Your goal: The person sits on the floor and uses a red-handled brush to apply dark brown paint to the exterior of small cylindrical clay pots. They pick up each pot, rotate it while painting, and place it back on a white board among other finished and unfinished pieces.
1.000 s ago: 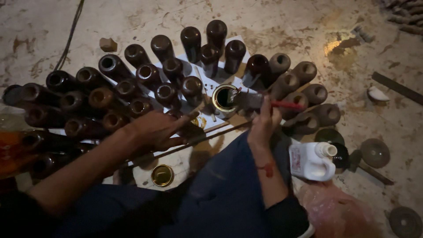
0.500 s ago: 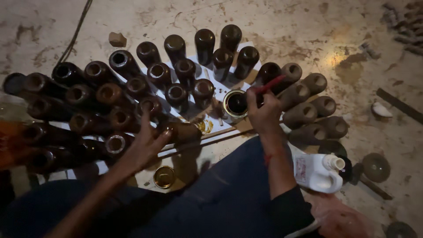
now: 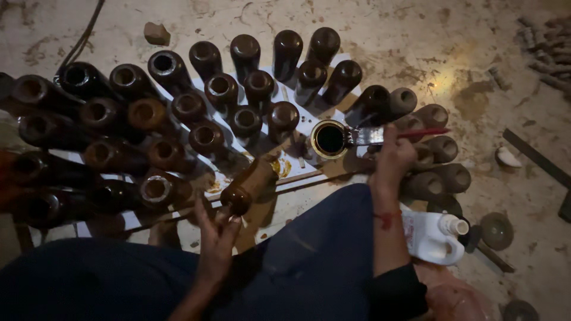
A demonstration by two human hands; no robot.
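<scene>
Left hand (image 3: 217,238) gripping brown piece (image 3: 247,187) by its near end; right hand (image 3: 392,157) dipping brush (image 3: 386,135) into tin (image 3: 330,139) (coating just starting). Many dark glossy pieces (image 3: 205,107) standing left; duller ones (image 3: 437,160) waiting right.

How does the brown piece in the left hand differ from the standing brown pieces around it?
The held piece lies tilted, gripped at its lower end by the left hand; the standing pieces sit upright on the floor. The held piece shows its long side; the standing ones show round tops, several hollow. Both are dark brown, glossy and of similar shape.
</scene>
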